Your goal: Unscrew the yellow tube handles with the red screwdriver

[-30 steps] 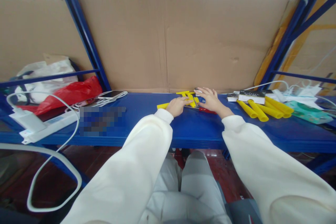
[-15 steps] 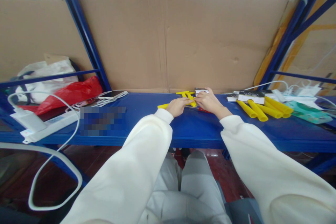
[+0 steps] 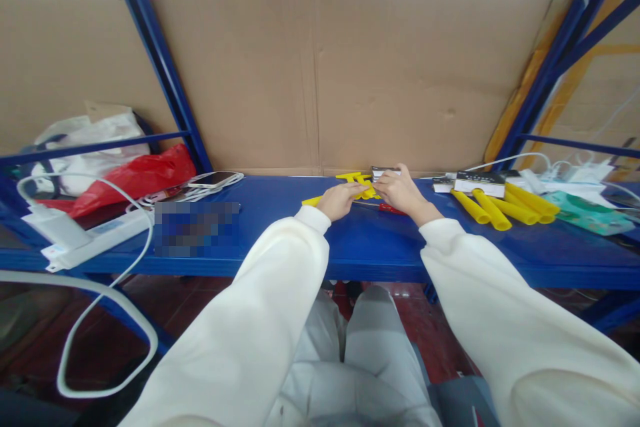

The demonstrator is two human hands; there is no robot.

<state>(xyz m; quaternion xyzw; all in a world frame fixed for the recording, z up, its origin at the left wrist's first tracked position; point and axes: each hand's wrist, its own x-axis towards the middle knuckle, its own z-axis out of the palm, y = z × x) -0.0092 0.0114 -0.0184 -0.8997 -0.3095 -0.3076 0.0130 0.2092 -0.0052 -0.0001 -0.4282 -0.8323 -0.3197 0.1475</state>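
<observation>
At the back middle of the blue table, my left hand points right, its fingers pressed together at a small yellow plastic piece. My right hand comes in from the other side, fingers bent and tips on the same piece; its exact shape is mostly covered. More yellow plastic parts lie just behind my fingers. A yellow tube sticks out left of my left hand. Beneath my right hand lies a red handle with a thin shaft. A small black and white box stands behind it.
Several yellow tubes lie at the right beside a black and white box and a green packet. Leftward are a phone, a white power strip with looping cable, and a red bag. Cardboard walls the back.
My right hand has shifted slightly, with a finger raised higher, and more of the red handle shows. My left hand stays nearly in place, its fingers a little higher over the yellow piece.
</observation>
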